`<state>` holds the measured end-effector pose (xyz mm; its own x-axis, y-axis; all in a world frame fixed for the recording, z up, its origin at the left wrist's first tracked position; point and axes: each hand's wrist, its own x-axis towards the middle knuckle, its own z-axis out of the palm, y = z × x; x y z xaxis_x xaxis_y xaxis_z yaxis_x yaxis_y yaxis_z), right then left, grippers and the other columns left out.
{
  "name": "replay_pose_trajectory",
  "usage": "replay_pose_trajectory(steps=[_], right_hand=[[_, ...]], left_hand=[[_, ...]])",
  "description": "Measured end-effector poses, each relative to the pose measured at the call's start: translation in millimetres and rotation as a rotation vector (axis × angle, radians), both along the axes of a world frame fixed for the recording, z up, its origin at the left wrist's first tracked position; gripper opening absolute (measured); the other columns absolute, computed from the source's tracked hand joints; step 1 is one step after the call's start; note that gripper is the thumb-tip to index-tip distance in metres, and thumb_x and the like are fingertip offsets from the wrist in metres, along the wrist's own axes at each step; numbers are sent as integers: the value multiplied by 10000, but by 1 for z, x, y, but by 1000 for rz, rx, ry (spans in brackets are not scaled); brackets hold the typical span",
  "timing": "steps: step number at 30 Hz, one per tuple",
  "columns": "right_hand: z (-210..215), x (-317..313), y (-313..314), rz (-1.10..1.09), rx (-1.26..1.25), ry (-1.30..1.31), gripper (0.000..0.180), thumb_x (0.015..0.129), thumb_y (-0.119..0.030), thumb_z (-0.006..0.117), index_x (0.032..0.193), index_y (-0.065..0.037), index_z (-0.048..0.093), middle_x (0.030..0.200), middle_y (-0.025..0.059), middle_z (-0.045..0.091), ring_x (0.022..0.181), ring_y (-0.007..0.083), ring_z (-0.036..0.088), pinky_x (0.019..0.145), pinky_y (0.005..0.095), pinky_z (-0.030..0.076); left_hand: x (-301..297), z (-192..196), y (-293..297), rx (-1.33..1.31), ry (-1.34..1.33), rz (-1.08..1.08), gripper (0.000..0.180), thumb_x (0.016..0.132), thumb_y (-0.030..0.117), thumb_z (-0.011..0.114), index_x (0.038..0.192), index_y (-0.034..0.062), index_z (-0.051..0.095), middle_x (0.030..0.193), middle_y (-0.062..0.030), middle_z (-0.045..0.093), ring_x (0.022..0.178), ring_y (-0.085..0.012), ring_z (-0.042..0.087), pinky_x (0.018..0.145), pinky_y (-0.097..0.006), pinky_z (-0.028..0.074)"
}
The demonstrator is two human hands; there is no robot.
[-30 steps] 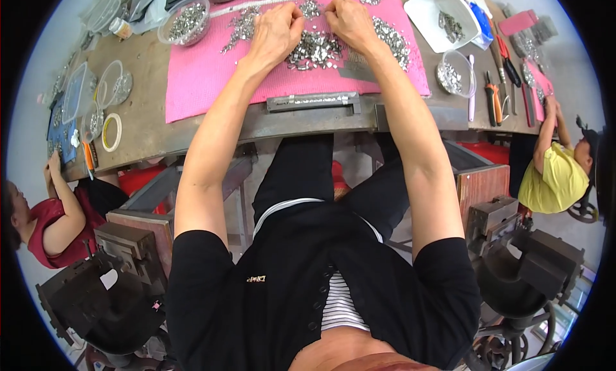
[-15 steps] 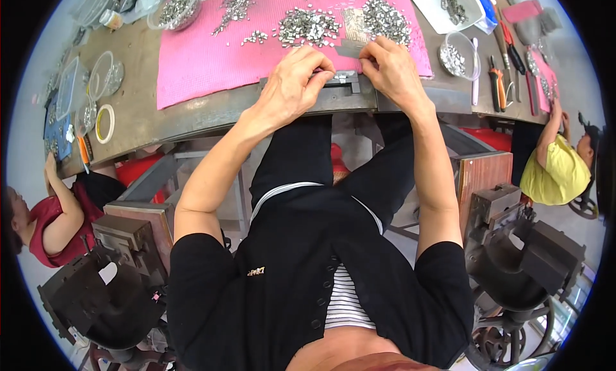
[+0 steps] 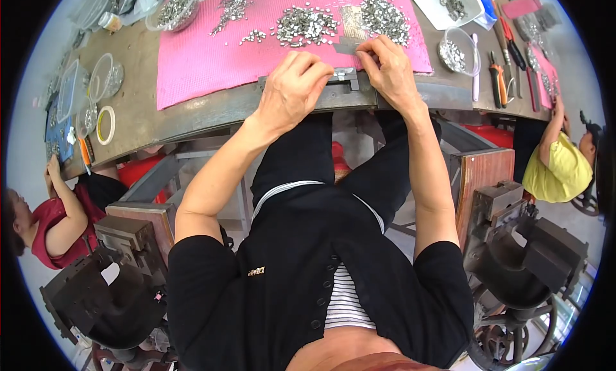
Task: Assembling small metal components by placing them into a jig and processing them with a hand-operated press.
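My left hand (image 3: 292, 87) is closed at the left end of a small metal jig (image 3: 344, 77) by the bench's front edge. Its thumb and forefinger come together, but anything between them is hidden. Over the jig's right side, my right hand (image 3: 391, 72) has its thumb and forefinger pinched, and what they hold is too small to make out. A flat dark grey strip (image 3: 345, 49) lies just beyond the jig, near the right fingertips. Behind the hands, a heap of small silvery metal pieces (image 3: 305, 25) and a second heap (image 3: 386, 19) rest on a pink mat (image 3: 199, 69).
A round tub of metal pieces (image 3: 454, 53) stands to the right, beside orange-handled pliers (image 3: 497, 85). Another filled bowl (image 3: 174, 11) is at the back left. A tape roll (image 3: 106, 125) lies on the left. Co-workers sit at both sides.
My left hand has turned slightly, its knuckles lifting a little. My right hand has shifted slightly left, its fingertips a bit higher above the jig. The heaps look the same.
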<state>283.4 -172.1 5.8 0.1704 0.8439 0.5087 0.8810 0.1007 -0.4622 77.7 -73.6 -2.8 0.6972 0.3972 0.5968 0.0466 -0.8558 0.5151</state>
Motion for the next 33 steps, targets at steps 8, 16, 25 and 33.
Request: replay_pose_trajectory(steps=[8,16,25,33], right_hand=[[15,-32,-4,151,5,106,64,897,-9,650,953,-12,618,921,132,601,872,338,609,798,413,484],[11,-45,0,178,-53,-75,93,887,-9,666,961,-12,610,949,116,604,897,309,603,801,395,461],[26,-49,5,220,-75,-444,100,869,-65,658,929,-38,582,883,99,535,819,270,555,741,379,424],[36,-64,2,187,-94,-650,130,789,-99,619,894,-38,574,867,91,526,835,248,569,791,368,446]], left_hand=[[-11,4,-11,21,63,92,387,810,78,778,1183,49,682,1060,-112,689,954,-326,630,899,-419,488],[-12,-6,-16,-29,9,170,687,796,6,756,1432,33,496,996,-165,637,933,-342,591,935,-449,451],[-13,-6,-18,-47,-14,189,734,769,-38,782,1442,60,505,1059,-128,675,927,-325,619,865,-418,480],[-14,-8,-16,-25,-5,156,735,772,-30,754,1445,20,464,993,-175,630,899,-343,578,909,-455,453]])
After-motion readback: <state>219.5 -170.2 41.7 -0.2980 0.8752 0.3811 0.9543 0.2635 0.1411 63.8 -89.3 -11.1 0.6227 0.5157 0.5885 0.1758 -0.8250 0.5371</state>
